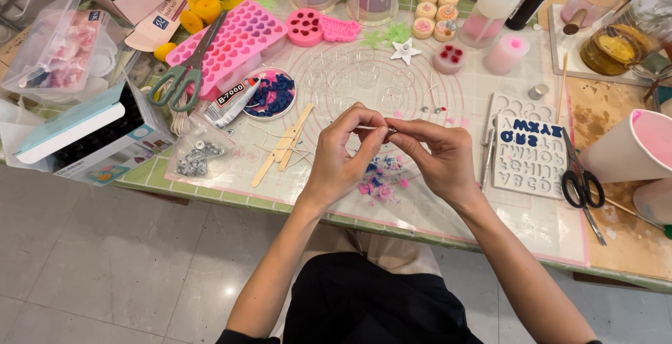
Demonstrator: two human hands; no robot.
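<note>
Wick (365,128) horizontal, pinched between left hand (341,153), right hand (437,156) fingers

A pink heart-patterned mould (231,39) lay on the clear mat (462,99) printed with pink circles. Left of the mould sat yellow ducks (199,9); across it, scissors (183,78) with grey-green handles. Right of it stood a white letter mould (530,149) holding dark blue letters, black-handled scissors (581,183), and a white cup (630,146) lined pink.
</note>
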